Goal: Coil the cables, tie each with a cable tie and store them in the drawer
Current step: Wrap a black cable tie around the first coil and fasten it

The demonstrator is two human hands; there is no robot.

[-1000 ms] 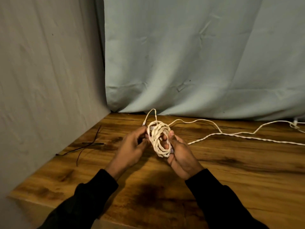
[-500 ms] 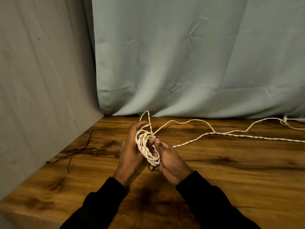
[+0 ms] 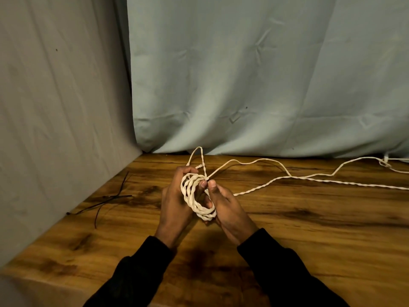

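Several loops of a cream twisted cable hang bunched between two bare hands, just above the near-middle of the wooden table. The left hand has its fingers curled through the top of the coil, closed around the strands, with the loops draped down over its palm side. The right hand presses against the coil from the other side, its thumb and forefinger pinching the cable where the loops meet at the top, its lower fingers cupping the bottom of the bundle. A small loose loop of the same cable stands up above the left hand's fingers. From the pinch point the uncoiled remainder runs away across the table toward its far right edge, partly as a single thin strand that arches up and partly as a twisted pair lying flat on the wood; it passes out of view at the right. Both forearms wear black sleeves.

On the table's far left part, near the wall side, lie a few thin black cable ties, crossed over each other and well apart from the hands. A grey cloth hangs along the table's left side and a pale blue curtain behind its far edge.
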